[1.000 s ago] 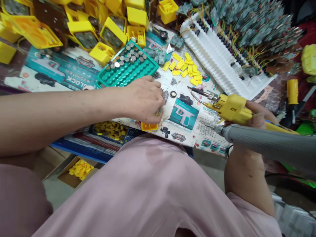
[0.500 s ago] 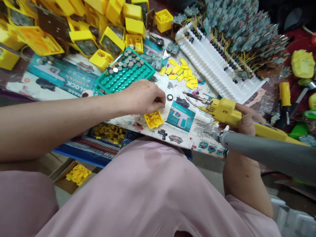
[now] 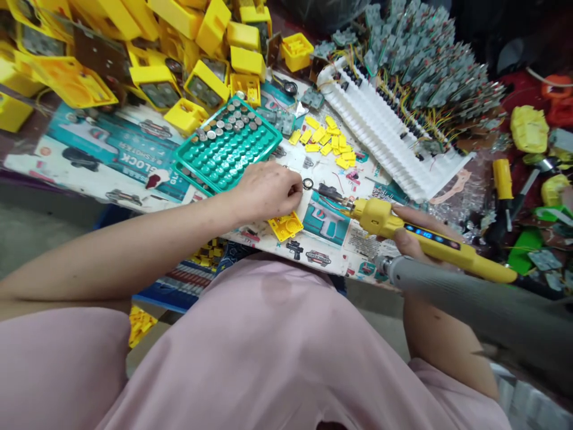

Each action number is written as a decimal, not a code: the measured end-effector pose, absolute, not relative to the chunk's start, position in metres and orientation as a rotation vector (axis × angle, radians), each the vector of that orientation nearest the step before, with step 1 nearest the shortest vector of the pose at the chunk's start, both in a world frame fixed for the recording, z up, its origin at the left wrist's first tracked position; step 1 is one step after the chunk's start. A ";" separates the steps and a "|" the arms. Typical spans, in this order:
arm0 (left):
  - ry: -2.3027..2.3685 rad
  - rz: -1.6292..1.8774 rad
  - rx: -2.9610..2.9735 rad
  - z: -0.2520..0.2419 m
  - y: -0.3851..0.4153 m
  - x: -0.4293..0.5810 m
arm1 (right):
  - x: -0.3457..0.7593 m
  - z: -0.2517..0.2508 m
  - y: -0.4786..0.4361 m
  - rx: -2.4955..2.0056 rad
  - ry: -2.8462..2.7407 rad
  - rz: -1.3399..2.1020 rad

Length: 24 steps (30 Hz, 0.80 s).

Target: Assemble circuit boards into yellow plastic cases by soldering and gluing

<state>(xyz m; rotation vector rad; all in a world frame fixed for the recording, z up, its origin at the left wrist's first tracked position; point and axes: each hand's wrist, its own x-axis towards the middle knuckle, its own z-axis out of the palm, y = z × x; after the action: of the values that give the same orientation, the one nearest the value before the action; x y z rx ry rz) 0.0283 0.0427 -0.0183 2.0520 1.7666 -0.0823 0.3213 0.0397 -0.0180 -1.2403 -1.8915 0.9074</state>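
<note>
My left hand (image 3: 267, 191) rests on the printed work board (image 3: 111, 143), fingers pinched together on a small part I cannot make out, right beside a small black ring (image 3: 307, 183). A yellow plastic housing (image 3: 285, 226) lies just below that hand at the board's front edge. My right hand (image 3: 409, 233) grips a yellow soldering iron (image 3: 416, 233), whose dark tip (image 3: 329, 192) points left toward the pinched fingers. A grey tube (image 3: 470, 298) runs under the iron past my right wrist.
A green tray (image 3: 228, 146) holding several button cells sits behind my left hand. Small yellow clips (image 3: 329, 137) are scattered beyond. A white rack (image 3: 385, 113) with wired circuit boards stands at the back right. Yellow housings (image 3: 147, 48) pile at the back left. Tools (image 3: 504, 185) lie right.
My left hand lifted off the yellow housing, leaving it on the board, and moved up to the black ring. The soldering iron swung left, its tip closing on my left fingers.
</note>
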 end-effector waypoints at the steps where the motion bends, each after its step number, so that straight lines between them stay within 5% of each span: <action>1: 1.768 -0.067 2.050 -0.019 0.042 0.028 | 0.322 -0.018 0.041 -1.221 -1.934 0.882; 24: 1.811 -0.027 2.002 -0.024 0.043 0.029 | 0.301 -0.008 0.043 -1.064 -2.063 0.882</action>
<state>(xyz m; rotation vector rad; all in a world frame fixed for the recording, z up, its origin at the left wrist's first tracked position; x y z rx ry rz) 0.0292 0.0431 -0.0240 2.0018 1.8107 -0.0273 0.3012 0.0435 -0.0085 -1.0635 -2.0628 0.8821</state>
